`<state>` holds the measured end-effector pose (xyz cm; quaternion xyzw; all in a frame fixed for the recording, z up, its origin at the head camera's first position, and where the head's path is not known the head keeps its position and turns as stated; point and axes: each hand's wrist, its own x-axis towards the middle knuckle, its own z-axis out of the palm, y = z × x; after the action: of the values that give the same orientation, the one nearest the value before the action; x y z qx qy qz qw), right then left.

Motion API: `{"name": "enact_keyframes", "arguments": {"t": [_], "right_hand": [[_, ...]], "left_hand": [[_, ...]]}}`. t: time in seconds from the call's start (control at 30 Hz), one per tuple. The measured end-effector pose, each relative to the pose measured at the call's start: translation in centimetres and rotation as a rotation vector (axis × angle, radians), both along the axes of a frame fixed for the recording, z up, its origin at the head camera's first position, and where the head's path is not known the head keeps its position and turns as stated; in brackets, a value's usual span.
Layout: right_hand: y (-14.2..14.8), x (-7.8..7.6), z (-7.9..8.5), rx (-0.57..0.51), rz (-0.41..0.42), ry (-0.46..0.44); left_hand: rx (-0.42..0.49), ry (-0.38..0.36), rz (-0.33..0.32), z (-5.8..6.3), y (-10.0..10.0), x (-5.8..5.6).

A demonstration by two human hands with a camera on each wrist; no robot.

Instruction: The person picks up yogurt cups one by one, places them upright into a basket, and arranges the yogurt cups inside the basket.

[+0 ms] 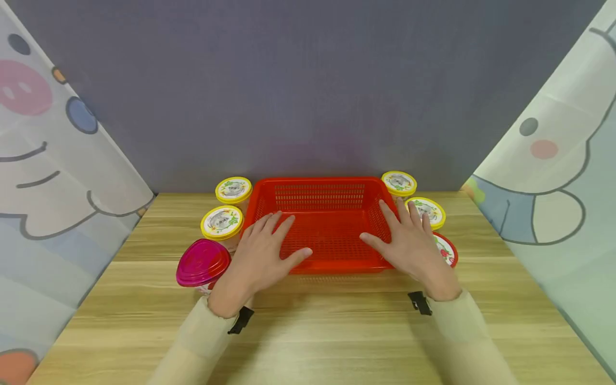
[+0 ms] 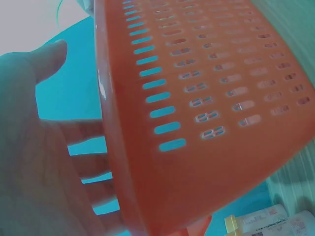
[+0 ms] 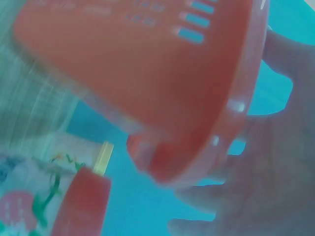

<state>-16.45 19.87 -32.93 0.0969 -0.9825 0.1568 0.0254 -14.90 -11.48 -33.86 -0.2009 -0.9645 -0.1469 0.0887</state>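
Firstly, note the pink-lidded tub (image 1: 203, 262) off the basket's near-left corner, with the left yellow-lidded tubs (image 1: 221, 222) lined up behind it toward the rear edge of the counter (image 1: 337, 331). The left hand (image 1: 262, 251) is placed over the basket's left side, fingers straight and spread, thumb apart, grasping nothing; fingertip contact with the rim cannot be confirmed. The red basket (image 1: 332, 266) sits midway along the counter's rear edge, long sides parallel to it. The right hand (image 1: 409, 243) covers the basket's right side in mirrored position, fingers extended and parted, grasping nothing; contact is likewise unclear. Alongside it stand the right yellow-lidded tubs (image 1: 399, 182) and, nearer the front edge, a red-lidded tub (image 1: 445, 248). Judging by this posture, two-handed work on the basket calls for opposed placement at the rim's midpoints, equal pressure and a level base. Maintain knuckle clearance: the flanking tubs are close enough to be knocked.
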Motion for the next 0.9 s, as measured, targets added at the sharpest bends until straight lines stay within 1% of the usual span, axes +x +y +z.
{"name": "enact_keyframes", "arguments": {"t": [0.2,0.43,0.7,0.9], "right_hand": [[1.2,0.2,-0.1,0.024,0.007,0.004],[2.2,0.1,-0.2,0.038,-0.003,-0.015],[3.1,0.3,-0.1,0.033,-0.001,-0.028],[3.8,0.1,-0.1,0.041,0.008,-0.007]], "left_hand": [[-0.031,-0.002,-0.018,-0.1,-0.2,0.6],[-0.071,-0.009,-0.057,-0.5,-0.4,0.9],[-0.076,-0.009,-0.080,-1.0,-0.5,1.0],[-0.088,0.003,-0.085,-1.3,-0.6,1.2]]}}
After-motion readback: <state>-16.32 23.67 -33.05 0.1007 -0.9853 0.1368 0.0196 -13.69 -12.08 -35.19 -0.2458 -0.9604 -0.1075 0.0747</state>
